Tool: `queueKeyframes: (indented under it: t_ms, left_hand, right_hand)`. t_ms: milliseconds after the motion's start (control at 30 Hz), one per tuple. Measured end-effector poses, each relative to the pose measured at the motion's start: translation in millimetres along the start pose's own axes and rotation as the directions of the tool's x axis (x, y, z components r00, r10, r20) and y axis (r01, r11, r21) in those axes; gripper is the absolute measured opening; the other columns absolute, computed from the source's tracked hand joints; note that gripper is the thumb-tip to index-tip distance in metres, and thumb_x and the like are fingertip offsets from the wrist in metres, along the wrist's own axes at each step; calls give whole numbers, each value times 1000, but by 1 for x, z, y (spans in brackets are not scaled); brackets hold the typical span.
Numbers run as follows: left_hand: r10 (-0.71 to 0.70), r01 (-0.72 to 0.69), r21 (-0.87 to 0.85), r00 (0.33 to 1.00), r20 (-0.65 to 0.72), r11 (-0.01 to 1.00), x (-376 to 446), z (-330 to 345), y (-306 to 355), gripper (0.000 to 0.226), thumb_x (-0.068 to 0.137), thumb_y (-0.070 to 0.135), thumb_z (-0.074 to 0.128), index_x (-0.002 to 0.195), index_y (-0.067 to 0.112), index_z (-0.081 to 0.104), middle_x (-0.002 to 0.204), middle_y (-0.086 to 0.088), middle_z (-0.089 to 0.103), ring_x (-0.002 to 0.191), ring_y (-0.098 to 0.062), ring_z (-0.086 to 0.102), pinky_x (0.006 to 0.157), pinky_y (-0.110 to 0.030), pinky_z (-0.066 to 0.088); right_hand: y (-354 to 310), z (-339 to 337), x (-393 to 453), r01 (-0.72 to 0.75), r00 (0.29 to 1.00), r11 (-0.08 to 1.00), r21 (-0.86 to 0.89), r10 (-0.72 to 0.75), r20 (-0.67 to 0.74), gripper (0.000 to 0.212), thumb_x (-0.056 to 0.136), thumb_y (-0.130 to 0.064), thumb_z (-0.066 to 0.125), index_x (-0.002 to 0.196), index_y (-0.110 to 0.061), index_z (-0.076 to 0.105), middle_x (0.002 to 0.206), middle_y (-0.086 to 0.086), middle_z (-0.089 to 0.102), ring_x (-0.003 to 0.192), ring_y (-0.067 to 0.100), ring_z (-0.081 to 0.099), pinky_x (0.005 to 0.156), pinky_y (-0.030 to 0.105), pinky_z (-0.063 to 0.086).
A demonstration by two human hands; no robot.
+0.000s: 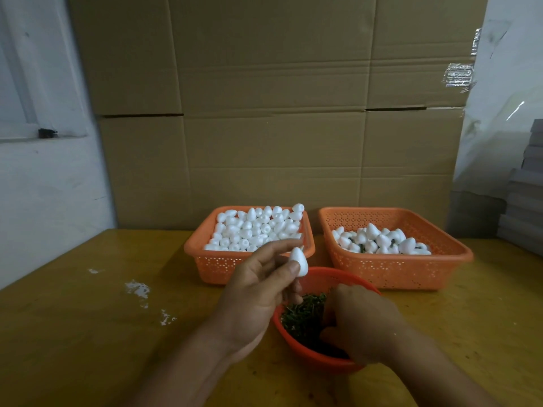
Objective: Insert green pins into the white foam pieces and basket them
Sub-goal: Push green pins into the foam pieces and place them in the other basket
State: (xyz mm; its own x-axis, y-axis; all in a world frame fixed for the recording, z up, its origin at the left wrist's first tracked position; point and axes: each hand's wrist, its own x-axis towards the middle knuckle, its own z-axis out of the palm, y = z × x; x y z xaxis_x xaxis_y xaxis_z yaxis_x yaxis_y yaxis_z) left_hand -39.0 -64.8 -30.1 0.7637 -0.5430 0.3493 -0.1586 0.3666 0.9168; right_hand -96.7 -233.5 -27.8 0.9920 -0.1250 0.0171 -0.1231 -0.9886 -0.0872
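My left hand [258,292] pinches a white egg-shaped foam piece [299,262] between thumb and fingers, held above the rim of the round red bowl [308,358]. The bowl holds a heap of green pins [302,315]. My right hand [361,324] reaches down into the bowl among the pins; its fingertips are hidden, so a held pin cannot be seen. Behind stand two orange baskets: the left basket [214,265] is full of plain foam pieces, the right basket [411,274] holds foam pieces with green pins in them.
A yellow-brown table [88,333] carries everything, with white foam crumbs [138,289] on its left part. A cardboard wall [273,113] rises right behind the baskets. Grey stacked boards [526,195] stand at the far right.
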Motion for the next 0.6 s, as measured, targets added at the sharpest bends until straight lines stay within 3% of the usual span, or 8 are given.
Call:
queueKeyframes:
  t_ms: [100, 267, 467, 600]
  left_hand:
    - [-38, 38, -116, 999, 5, 993, 0, 1, 3, 32, 90, 17, 62, 121, 20, 70, 90, -11, 66, 75, -19, 61, 66, -30, 53]
    - [-125, 120, -223, 992, -7, 967, -1, -2, 7, 30, 86, 18, 61, 113, 7, 69, 94, -21, 69, 73, -23, 65, 61, -30, 55]
    - [-172, 169, -261, 985, 10, 951, -1, -4, 9, 25, 90, 21, 62, 108, 4, 63, 93, -19, 69, 72, -21, 65, 59, -28, 53]
    - [-186, 181, -275, 983, 8, 944, -1, -5, 10, 25, 90, 23, 61, 110, 8, 63, 88, -18, 68, 69, -20, 64, 58, -27, 53]
  right_hand:
    - [1, 1, 1, -8, 1000, 1000, 5, 8, -1, 18, 86, -40, 68, 92, -24, 64, 97, -4, 68, 92, 19, 66, 76, 35, 57]
    - [1, 0, 2, -3, 1000, 1000, -1, 3, 15, 24, 83, -44, 70, 89, -21, 66, 91, -4, 67, 88, 18, 67, 72, 33, 56]
    - [1, 2, 3, 23, 1000, 998, 60, -24, 18, 13, 85, -32, 67, 91, -21, 70, 94, -3, 70, 89, 18, 67, 79, 39, 58]
    - [2, 3, 2, -2, 999, 995, 102, 6, -43, 13, 88, -33, 64, 87, -22, 70, 86, -4, 68, 79, 15, 67, 73, 36, 60]
